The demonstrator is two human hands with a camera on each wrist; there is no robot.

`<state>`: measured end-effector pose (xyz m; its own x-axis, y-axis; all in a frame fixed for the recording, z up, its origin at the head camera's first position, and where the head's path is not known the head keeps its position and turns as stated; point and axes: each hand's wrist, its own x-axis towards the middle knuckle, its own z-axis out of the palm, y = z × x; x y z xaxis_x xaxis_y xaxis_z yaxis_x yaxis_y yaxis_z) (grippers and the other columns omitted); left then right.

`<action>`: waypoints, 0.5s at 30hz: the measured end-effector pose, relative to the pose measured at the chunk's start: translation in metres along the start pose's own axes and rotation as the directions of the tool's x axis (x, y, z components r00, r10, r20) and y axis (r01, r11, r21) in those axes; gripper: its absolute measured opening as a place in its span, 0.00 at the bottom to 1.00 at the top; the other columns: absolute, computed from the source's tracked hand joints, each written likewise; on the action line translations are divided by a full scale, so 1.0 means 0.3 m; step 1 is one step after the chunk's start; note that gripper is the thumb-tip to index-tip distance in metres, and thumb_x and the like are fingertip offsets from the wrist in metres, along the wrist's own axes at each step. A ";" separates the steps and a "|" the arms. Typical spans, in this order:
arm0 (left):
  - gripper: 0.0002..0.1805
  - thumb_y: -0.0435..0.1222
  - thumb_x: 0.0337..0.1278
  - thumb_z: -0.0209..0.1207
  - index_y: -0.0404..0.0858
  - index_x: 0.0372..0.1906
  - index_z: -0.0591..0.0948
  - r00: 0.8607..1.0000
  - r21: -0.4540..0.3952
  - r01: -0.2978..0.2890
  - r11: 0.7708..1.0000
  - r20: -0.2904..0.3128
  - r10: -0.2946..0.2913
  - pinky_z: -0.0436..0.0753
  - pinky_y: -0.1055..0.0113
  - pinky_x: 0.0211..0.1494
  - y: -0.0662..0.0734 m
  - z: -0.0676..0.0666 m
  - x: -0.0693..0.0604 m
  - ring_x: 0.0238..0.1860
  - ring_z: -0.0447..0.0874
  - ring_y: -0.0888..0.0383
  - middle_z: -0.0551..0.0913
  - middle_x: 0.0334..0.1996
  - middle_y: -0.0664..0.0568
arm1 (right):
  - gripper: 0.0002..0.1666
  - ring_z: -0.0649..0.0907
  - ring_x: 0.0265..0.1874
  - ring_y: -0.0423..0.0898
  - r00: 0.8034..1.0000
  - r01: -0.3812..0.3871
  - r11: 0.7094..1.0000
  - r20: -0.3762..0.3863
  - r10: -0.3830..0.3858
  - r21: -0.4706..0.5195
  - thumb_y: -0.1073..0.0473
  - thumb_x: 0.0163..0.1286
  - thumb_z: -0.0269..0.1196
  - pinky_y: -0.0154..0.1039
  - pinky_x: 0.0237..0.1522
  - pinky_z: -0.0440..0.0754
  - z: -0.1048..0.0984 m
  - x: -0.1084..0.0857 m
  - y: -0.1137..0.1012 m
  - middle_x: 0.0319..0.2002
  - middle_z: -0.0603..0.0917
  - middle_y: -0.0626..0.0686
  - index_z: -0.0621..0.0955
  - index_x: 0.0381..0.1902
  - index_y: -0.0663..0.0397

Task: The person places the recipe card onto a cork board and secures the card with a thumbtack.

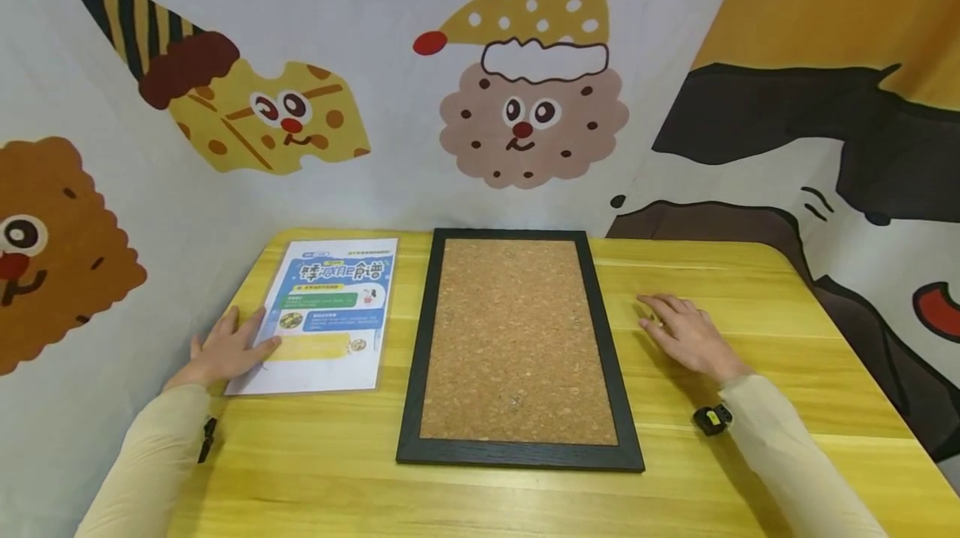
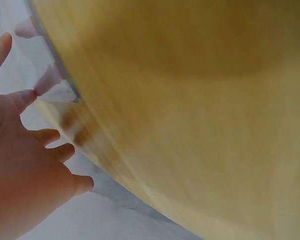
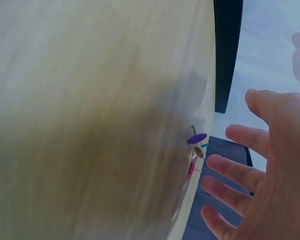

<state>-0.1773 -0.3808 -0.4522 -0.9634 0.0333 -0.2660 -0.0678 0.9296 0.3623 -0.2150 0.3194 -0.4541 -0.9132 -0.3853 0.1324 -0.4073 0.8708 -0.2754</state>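
Observation:
A glossy printed sheet (image 1: pixel 330 305) lies at the left of the table. My left hand (image 1: pixel 228 348) is spread at its left edge, thumb and a finger reaching over it. The left wrist view shows that hand (image 2: pixel 27 170) with fingers apart beside the sheet's clear border (image 2: pixel 40 55). A black-framed cork board (image 1: pixel 521 338) lies flat in the middle. To its right, my right hand (image 1: pixel 692 340) hovers or rests low, fingers loosely extended; which one I cannot tell. In the right wrist view, several small coloured pins, one purple (image 3: pixel 197 138), sit near the fingers of this hand (image 3: pixel 275 170).
The yellow wood-grain table (image 1: pixel 322 463) reaches a cloth backdrop (image 1: pixel 397 163) printed with cartoon figures behind it and at both sides. The board's dark frame (image 3: pixel 227 55) stands out beyond the right hand's thumb in the right wrist view.

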 end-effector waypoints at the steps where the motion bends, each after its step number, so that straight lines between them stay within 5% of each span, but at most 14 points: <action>1: 0.48 0.62 0.67 0.43 0.32 0.75 0.43 1.000 0.001 0.008 1.000 0.002 -0.008 0.30 0.23 0.56 -0.003 0.001 0.001 0.65 0.32 0.20 0.34 0.67 0.17 | 0.30 0.68 0.58 0.69 1.000 -0.003 1.000 0.003 0.003 0.001 0.47 0.78 0.48 0.67 0.51 0.62 -0.001 -0.001 0.003 0.62 0.70 0.68 0.68 0.68 0.60; 7: 0.48 0.62 0.68 0.42 0.34 0.75 0.42 1.000 -0.004 0.022 1.000 0.001 -0.022 0.33 0.23 0.56 -0.009 0.000 0.008 0.63 0.33 0.17 0.34 0.66 0.17 | 0.27 0.70 0.56 0.69 1.000 -0.006 0.999 0.020 0.005 0.036 0.50 0.78 0.49 0.69 0.48 0.64 -0.009 -0.004 0.023 0.59 0.72 0.68 0.71 0.65 0.62; 15: 0.49 0.63 0.66 0.44 0.33 0.75 0.44 0.999 -0.034 0.028 0.999 -0.017 -0.028 0.52 0.31 0.46 -0.001 -0.004 0.018 0.53 0.45 0.24 0.43 0.60 0.19 | 0.19 0.72 0.53 0.68 0.998 0.063 0.993 -0.036 -0.060 0.103 0.63 0.72 0.58 0.67 0.50 0.67 0.009 -0.003 0.065 0.55 0.74 0.69 0.77 0.57 0.66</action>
<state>-0.1828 -0.3814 -0.4528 -0.9653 0.0007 -0.2613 -0.1034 0.9172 0.3847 -0.2220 0.3359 -0.4623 -0.8862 -0.4254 0.1833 -0.4632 0.8087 -0.3626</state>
